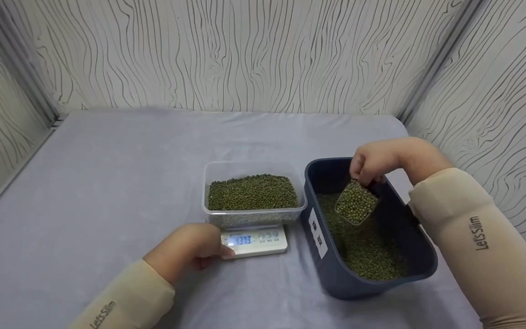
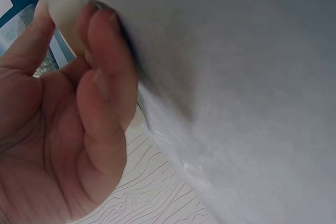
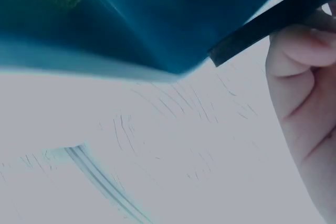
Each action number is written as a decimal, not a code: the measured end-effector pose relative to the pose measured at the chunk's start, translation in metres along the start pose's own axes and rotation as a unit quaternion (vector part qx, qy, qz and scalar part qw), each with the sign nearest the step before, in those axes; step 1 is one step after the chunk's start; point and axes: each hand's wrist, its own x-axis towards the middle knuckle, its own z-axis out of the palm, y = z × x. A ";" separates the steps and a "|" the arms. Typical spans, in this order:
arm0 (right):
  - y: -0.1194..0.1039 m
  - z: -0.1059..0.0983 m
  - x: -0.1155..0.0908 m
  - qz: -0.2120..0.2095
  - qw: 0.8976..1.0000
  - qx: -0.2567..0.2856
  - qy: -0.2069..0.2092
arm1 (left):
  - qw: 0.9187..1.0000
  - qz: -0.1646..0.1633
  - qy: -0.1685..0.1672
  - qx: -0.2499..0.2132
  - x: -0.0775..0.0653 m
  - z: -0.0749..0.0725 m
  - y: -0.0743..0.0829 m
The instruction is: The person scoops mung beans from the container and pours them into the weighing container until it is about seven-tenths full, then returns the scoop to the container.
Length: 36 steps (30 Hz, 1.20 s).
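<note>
"Let's Slim" marked both sleeves (image 1: 482, 233); the left hand (image 1: 190, 244) pinched the scale (image 1: 263, 249), reading 4373, beside the clear tub (image 1: 254, 218); the right hand (image 1: 377, 160) gripped a bean-filled scoop (image 3: 257, 31) over the blue bin (image 1: 336, 288), its label (image 1: 318, 233) illegible

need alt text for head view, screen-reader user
The right hand holds a scoop full of green mung beans over a navy bin of the same beans. The left hand grips the left end of a digital scale under a clear plastic container of beans; bin and scale stand on a pale cloth.
</note>
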 end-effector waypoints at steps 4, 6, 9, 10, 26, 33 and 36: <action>0.004 -0.005 -0.007 0.000 1.000 0.012 0.006 | 1.000 -0.002 0.001 -0.007 0.000 0.000 0.000; 0.006 -0.008 -0.011 0.004 1.000 0.019 0.009 | 1.000 -0.003 0.002 -0.009 0.000 0.000 0.001; 0.012 -0.011 -0.014 0.016 0.999 0.028 0.011 | 1.000 -0.008 0.006 -0.006 0.000 0.000 0.002; 0.014 -0.011 -0.015 0.021 0.999 0.035 0.011 | 1.000 -0.008 0.006 -0.005 -0.001 0.000 0.002; 0.048 -0.009 -0.013 0.077 0.982 0.173 -0.003 | 0.999 -0.015 0.004 -0.042 -0.002 0.001 0.002; 0.046 -0.008 -0.013 0.094 0.979 0.182 0.009 | 1.000 -0.011 0.007 -0.027 -0.001 0.001 0.002; 0.045 -0.009 -0.014 0.094 0.978 0.186 0.007 | 1.000 -0.007 0.005 -0.026 -0.001 0.001 0.001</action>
